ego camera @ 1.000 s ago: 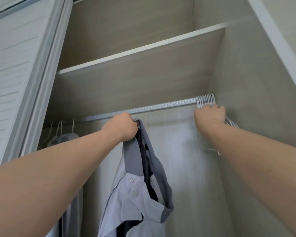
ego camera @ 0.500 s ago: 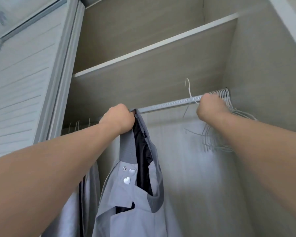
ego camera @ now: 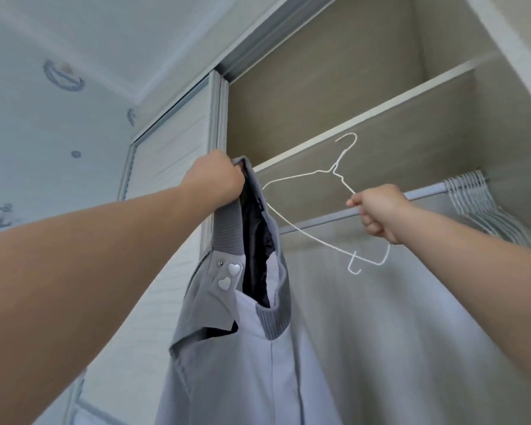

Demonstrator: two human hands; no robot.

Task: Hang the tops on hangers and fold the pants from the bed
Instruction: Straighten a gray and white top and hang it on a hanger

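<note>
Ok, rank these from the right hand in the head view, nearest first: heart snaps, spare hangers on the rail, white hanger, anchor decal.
1. white hanger: pinched in the right hand.
2. spare hangers: on the rail, to its right.
3. heart snaps: on the jacket, lower left.
4. anchor decal: on the wall, far left.

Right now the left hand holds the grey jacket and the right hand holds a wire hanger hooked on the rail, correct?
No: the head view shows the wire hanger off the rail, hook free in the air. The right hand holds it; the left hand holds the grey jacket.
</note>
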